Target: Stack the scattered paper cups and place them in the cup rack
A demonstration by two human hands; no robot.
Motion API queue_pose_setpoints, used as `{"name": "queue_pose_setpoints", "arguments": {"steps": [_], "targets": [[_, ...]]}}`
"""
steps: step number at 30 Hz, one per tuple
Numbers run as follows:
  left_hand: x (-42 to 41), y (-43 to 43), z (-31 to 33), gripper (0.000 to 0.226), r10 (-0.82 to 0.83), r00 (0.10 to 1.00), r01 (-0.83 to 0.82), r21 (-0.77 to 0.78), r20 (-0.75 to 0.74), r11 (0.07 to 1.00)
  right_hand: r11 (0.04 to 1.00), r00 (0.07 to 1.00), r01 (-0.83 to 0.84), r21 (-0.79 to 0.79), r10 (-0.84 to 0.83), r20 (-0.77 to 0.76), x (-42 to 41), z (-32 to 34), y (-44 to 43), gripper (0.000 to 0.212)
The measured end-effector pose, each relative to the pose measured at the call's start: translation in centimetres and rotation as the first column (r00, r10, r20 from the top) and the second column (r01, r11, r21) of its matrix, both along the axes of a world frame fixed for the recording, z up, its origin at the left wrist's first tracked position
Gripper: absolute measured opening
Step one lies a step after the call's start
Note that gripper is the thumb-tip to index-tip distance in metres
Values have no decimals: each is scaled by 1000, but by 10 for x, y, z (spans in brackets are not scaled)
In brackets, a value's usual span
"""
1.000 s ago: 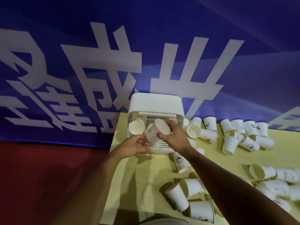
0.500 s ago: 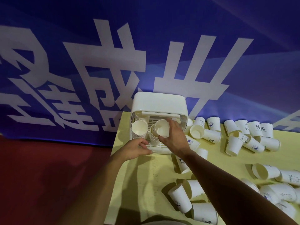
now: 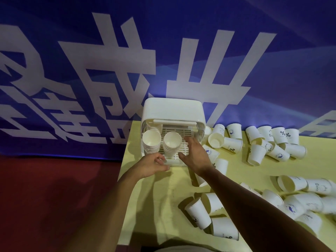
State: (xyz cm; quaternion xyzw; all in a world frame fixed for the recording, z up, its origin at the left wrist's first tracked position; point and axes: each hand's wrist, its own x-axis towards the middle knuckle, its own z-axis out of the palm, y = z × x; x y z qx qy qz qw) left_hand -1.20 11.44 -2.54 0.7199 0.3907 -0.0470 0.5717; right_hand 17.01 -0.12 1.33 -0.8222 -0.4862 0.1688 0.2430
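The right hand (image 3: 195,155) is spread wide, fingers straight and apart, palm down, and holds nothing. It hangs at the open front of the cup rack (image 3: 174,110), over the right part of the rack's slatted floor. Its thumb is just beside the right stack (image 3: 172,145) of cups but not round it. The left hand (image 3: 153,165) lies lower, at the rack's front lip, with its fingers loosely curled and nothing in them. Its fingertips come right up to the lip below the left stack (image 3: 151,143); whether they touch it cannot be told.

The white rack stands at the far left corner of the pale yellow counter (image 3: 154,206), its opening facing the person. Both stacks stand in it side by side, mouths tilted toward the camera, the left one against the left wall and the right one near the middle.

Loose paper cups (image 3: 255,154) lie scattered on the counter to the right of the rack, most on their sides, a few standing. Nearer cups (image 3: 198,213) lie beside the right forearm, and a further heap (image 3: 300,202) sits toward the right edge. A blue banner (image 3: 91,73) with large white characters hangs behind, and a red floor (image 3: 45,197) shows left of the counter
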Motion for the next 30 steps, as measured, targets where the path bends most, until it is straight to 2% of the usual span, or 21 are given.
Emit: {"name": "queue_pose_setpoints", "arguments": {"steps": [4, 8, 11, 18, 23, 30], "targets": [[12, -21, -10, 53, 11, 1000, -12, 33, 16, 999, 995, 999, 3, -99, -9, -54, 7, -8, -34, 65], [32, -48, -16, 39, -7, 1000, 5, 65, 29, 998, 988, 996, 55, -143, -64, -55, 22, -17, -73, 59], [53, -69, -15, 37, -26, 999, 24, 84, 31, 996, 981, 995, 75, -181, -85, -50, 41, -19, -100, 62], [123, -141, 1, 50, -12, 1000, 12, 116, -3, 993, 974, 995, 77, -214, -87, -39, 106, -22, -184, 63], [161, -195, 11, 49, 17, 999, -12, 172, -28, 985, 973, 997, 41, -228, -56, -58, 156, -21, -245, 61], [223, -255, 23, 40, -30, 998, 37, 158, -48, 987, 970, 994, 64, -235, -84, -76, 205, -14, -300, 61]]}}
